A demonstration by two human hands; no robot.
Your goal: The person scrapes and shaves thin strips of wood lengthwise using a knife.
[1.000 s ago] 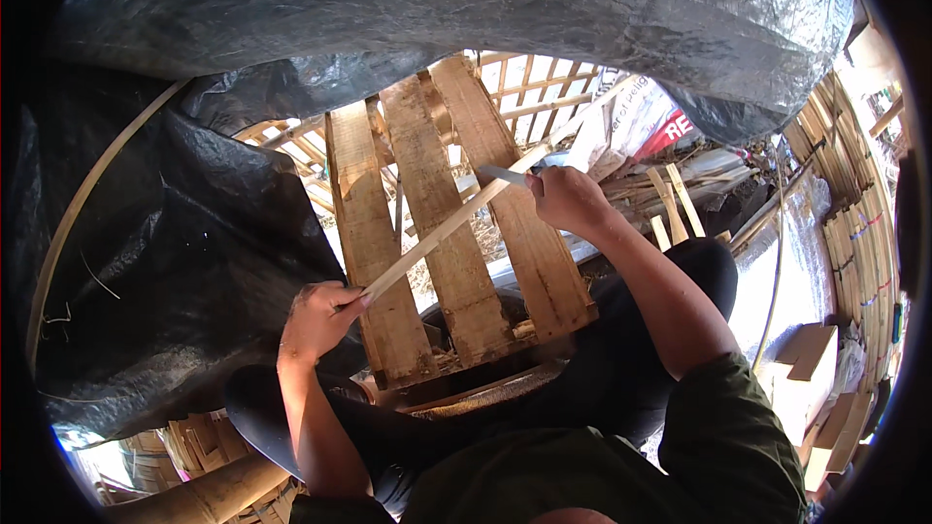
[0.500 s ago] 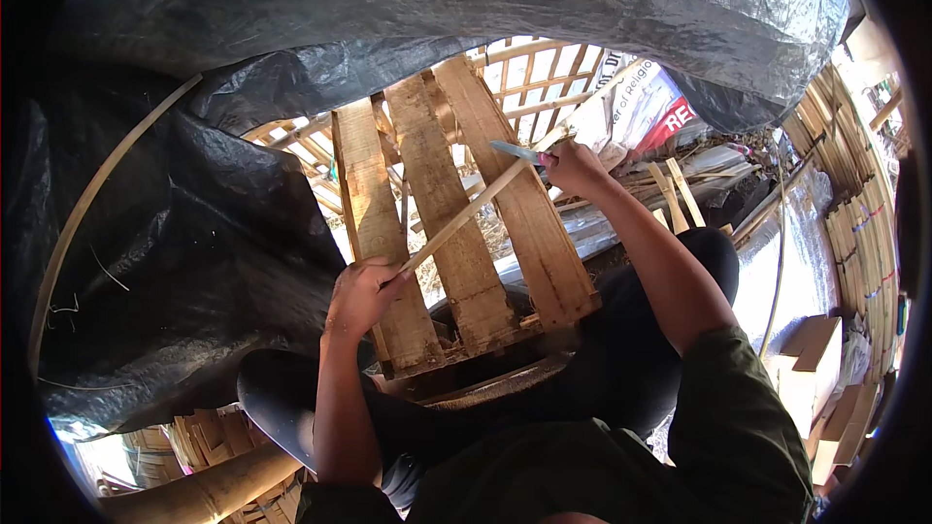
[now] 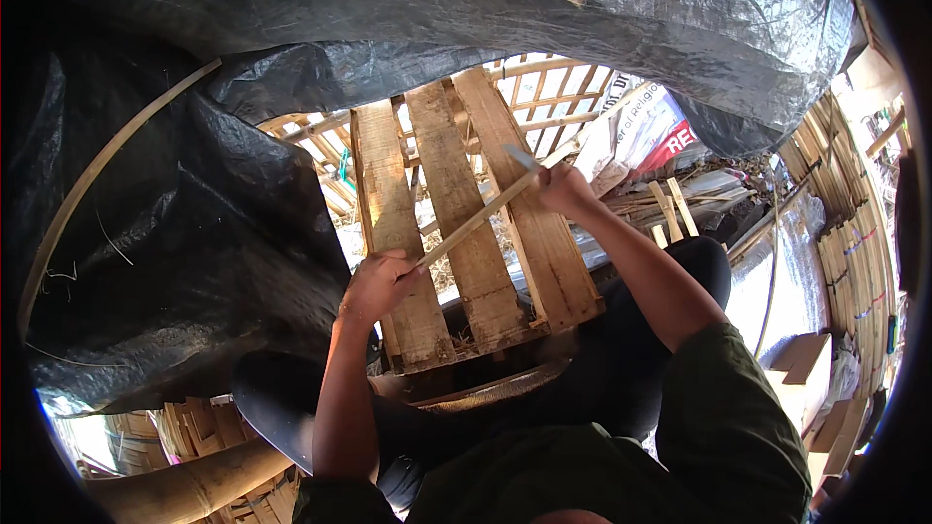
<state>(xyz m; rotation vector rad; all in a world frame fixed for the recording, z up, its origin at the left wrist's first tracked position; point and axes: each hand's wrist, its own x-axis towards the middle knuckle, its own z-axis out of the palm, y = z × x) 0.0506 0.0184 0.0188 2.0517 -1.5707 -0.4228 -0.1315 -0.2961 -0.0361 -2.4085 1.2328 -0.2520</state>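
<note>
A long, narrow bamboo strip (image 3: pixel 473 223) slants from lower left to upper right above a slatted wooden bench (image 3: pixel 466 233). My left hand (image 3: pixel 379 288) is closed around its near end, over the bench's left slat. Farther along the strip, above the right slat, my right hand (image 3: pixel 566 189) grips a knife (image 3: pixel 522 156). The blade points up and left and lies against or across the strip; exact contact cannot be made out. My fingers hide the knife's handle. Past my right hand, the strip runs on toward the printed sheet.
Black plastic sheeting (image 3: pixel 175 233) hangs at the left and across the top, with a curved bamboo strip (image 3: pixel 107 160) against it. A printed sheet (image 3: pixel 655 131) lies beyond my right hand. Bamboo bundles (image 3: pixel 859 252) and cardboard boxes (image 3: pixel 806 374) stand at right; a thick bamboo pole (image 3: pixel 194 485) lies lower left.
My right hand with the knife has slid a little along the bamboo strip toward me. My left hand keeps its hold, and the whole view has shifted slightly.
</note>
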